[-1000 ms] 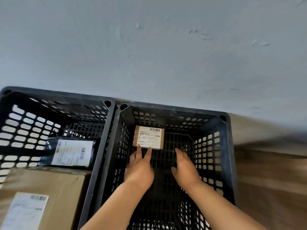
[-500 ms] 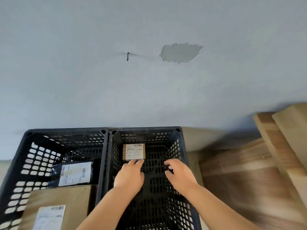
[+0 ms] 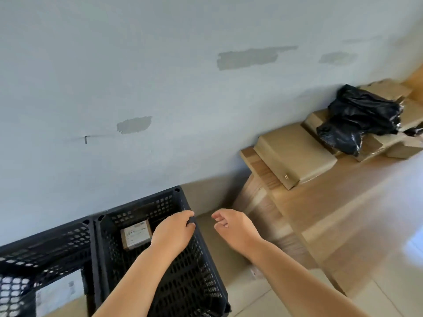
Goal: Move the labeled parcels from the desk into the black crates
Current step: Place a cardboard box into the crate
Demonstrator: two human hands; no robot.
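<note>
Two black crates sit side by side on the floor by the wall. A small brown parcel with a white label lies at the far end of the right crate. The left hand is over that crate's right rim with fingers curled; I cannot tell if it grips it. The right hand is loose and holds nothing. More parcels and a black bag wait on the wooden desk to the right.

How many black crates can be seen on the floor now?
2. The right crate holds a small labeled box under the left hand. The left crate stands beside it, partly cut off by the frame.
</note>
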